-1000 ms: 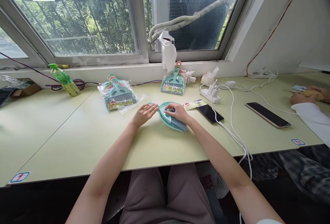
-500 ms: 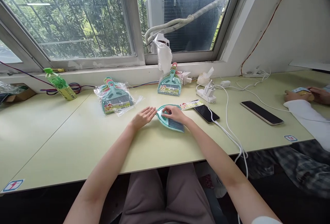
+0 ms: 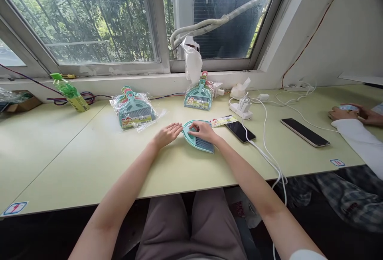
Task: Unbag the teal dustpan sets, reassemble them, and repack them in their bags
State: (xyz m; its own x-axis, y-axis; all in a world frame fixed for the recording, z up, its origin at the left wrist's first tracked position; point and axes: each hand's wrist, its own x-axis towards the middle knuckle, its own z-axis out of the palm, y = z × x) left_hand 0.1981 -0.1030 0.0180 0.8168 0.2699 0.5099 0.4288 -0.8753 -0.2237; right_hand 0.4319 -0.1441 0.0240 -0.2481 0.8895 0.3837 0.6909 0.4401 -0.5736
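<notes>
A teal dustpan with a grey-bristled brush (image 3: pixel 204 145) lies on the table in front of me, its handle end to the left. My left hand (image 3: pixel 168 135) rests at that handle end, fingers stretched out flat and side by side. From the right, my right hand (image 3: pixel 204 131) reaches over the set, thumb and fingers curled in a pinch at the brush's teal part; the exact contact is partly hidden. A printed card (image 3: pixel 224 121) sits just beyond my right hand, overlapping a black phone (image 3: pixel 240 131).
Wrapped dustpan sets stand at the back left (image 3: pixel 136 110) and back centre (image 3: pixel 198 97). A green bottle (image 3: pixel 71 94) leans farther left. White cables run from a power strip (image 3: pixel 241 109) over the front edge. Another phone (image 3: pixel 305 132) lies near a person's hands at the right.
The camera view has shifted slightly. My hands keep nearly the same pose at the dustpan and brush. At the right, the other person's hands have moved a little around a small item.
</notes>
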